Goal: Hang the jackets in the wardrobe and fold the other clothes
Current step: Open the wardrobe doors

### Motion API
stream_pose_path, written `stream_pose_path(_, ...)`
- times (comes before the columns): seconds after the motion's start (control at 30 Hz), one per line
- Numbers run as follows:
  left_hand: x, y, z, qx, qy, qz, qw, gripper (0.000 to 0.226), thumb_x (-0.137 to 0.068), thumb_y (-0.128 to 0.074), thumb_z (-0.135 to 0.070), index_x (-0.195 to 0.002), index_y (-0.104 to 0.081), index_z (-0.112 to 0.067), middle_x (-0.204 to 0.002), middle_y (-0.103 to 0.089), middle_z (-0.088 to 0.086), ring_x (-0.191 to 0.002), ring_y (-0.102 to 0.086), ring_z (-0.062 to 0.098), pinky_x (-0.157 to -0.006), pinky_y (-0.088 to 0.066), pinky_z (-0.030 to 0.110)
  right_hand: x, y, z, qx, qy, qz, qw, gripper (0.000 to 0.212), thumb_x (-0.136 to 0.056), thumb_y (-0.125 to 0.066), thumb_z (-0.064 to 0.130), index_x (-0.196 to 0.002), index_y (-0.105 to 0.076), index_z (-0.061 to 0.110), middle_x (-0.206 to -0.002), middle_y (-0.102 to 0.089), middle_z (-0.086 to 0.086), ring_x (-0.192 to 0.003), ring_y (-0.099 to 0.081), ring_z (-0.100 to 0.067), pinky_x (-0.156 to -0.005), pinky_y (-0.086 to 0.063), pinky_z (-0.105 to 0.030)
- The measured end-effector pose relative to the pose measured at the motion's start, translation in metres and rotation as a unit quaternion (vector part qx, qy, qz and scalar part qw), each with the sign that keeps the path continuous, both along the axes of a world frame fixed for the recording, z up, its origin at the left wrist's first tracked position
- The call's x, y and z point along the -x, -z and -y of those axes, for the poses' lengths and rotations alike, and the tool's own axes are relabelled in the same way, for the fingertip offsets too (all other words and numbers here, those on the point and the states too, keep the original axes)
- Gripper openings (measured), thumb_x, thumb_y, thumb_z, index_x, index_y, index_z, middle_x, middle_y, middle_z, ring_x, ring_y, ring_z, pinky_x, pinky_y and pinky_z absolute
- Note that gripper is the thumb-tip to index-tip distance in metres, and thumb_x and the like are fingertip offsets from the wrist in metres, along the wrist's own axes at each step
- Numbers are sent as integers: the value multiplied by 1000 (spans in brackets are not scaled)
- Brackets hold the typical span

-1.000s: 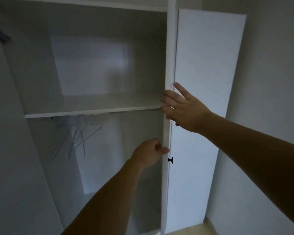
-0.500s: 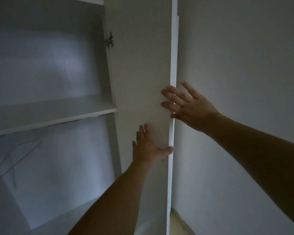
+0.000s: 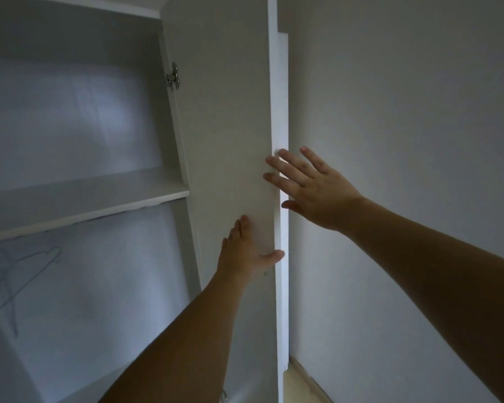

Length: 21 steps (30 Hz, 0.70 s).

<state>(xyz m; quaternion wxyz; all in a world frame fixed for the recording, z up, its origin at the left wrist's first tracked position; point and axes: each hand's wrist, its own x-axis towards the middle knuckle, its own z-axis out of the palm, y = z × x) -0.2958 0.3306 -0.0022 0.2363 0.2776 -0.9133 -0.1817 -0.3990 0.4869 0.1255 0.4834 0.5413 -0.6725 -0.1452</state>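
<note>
**Wardrobe door pushed wide, no jackets in sight**

Wardrobe [image 3: 70,117] stands open. Right door [image 3: 230,126] is swung out edge-on, close to the wall [image 3: 405,141]. Left hand [image 3: 245,251] lies flat on the door's inner face, fingers straight, thumb hooked over the front edge. Right hand [image 3: 312,187] has its fingers spread and straight, fingertips at that same edge higher up; gripping nothing. Hinge [image 3: 173,80] shows near the top of the inner face. Shelf [image 3: 85,202] crosses the inside; below it wire hangers [image 3: 18,280] hang at far left, blurry. Jackets and other clothes: not in frame, can't tell where they are.

Step in hand, by my read: getting the door fully out of the way. To do it well: push evenly with the flat palm, steady the edge with the other hand, ease off before the door hits the wall, don't overstrain the hinge. Then reach for a hanger.
</note>
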Motion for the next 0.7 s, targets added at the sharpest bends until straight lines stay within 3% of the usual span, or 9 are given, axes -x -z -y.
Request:
stream_pose_path(0.13, -23, -15, -20, 67, -35, 3, 997, 101, -86, -47, -71, -156, -1, -14, -164, -8, 7, -149, -15, 27, -119, -21, 39, -16, 2, -40, 32, 4, 158, 987, 64, -102, -34, 43, -155, -8, 18, -162, 6, -5, -149, 9, -21, -116, 13, -33)
stream_pose_path(0.3, -50, -36, -63, 151, -17, -1, 988, 83, -97, -39, -57, -156, -2, -12, -164, -5, 9, -150, -8, 27, -122, -14, 40, -38, 9, -98, 83, 18, 320, 943, 67, -101, -38, 40, -155, -6, 17, -163, -1, -3, -149, 2, -18, -120, 4, -33)
stream_pose_path(0.7, -81, -52, -151, 248, 122, -4, 961, 65, -103, -36, -41, -155, -12, -9, -163, -13, 9, -150, -10, 25, -122, -10, 38, -113, 32, -220, 154, 142, 422, 882, 68, -98, -49, 35, -153, -15, 14, -161, -16, -5, -147, -15, -21, -118, -9, -32)
